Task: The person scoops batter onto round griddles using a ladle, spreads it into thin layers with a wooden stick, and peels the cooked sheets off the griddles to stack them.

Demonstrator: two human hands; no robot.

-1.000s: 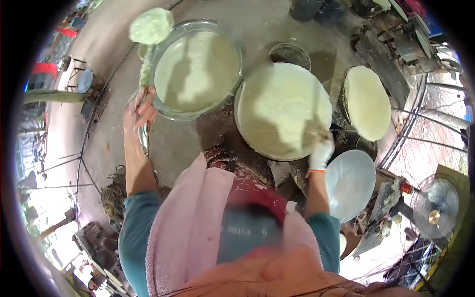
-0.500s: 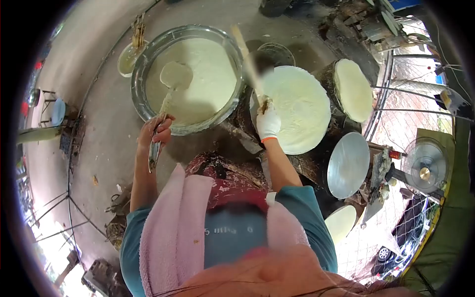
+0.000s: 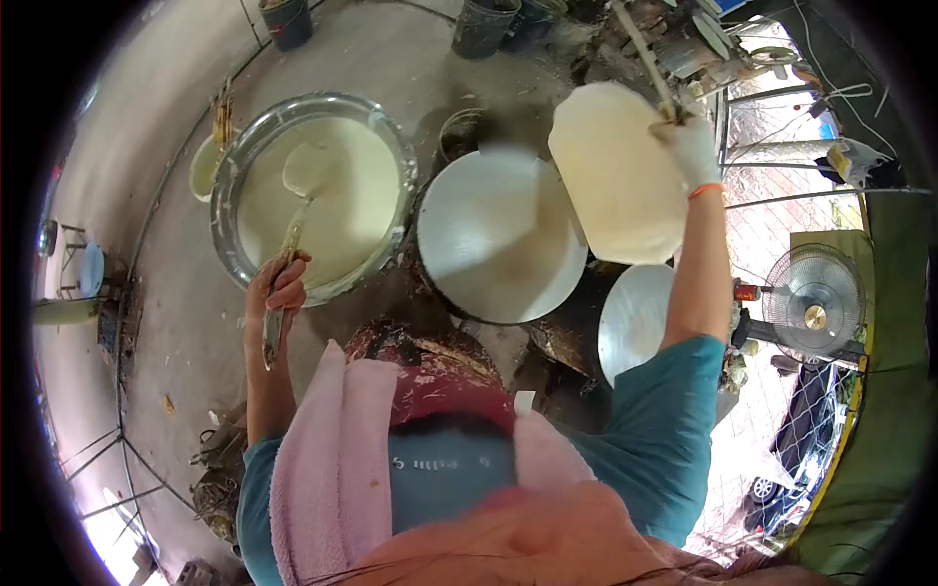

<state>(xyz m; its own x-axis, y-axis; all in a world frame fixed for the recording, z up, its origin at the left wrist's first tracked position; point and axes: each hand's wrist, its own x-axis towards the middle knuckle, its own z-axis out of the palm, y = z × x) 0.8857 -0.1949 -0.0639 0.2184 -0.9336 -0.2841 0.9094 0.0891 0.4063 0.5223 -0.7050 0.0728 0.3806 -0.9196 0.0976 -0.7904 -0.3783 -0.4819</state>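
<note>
My bare left hand [image 3: 277, 285] is closed around the long handle of a ladle [image 3: 293, 234]. The ladle's round bowl rests at the surface of pale batter in a wide metal basin [image 3: 223, 230]. Out to the right, my gloved right hand [image 3: 690, 151] grips a long wooden stick [image 3: 640, 49] pointing away from me. Beside that hand a large, thin pale sheet of cooked batter [image 3: 618, 176] is spread out; whether the glove also pinches its edge I cannot tell. Left of the sheet, a round griddle [image 3: 498, 244] shows its bare whitish surface.
Another round metal plate [image 3: 635, 313] sits partly behind my right forearm. A small bowl with sticks [image 3: 205, 168] stands left of the basin. Dark buckets [image 3: 285, 21] are at the back. A fan [image 3: 813, 303] and wire fence lie to the right.
The pale sheet has come off the middle griddle, leaving it bare, and is now farther right. My right hand has moved right and away with the stick. The left still holds the ladle.
</note>
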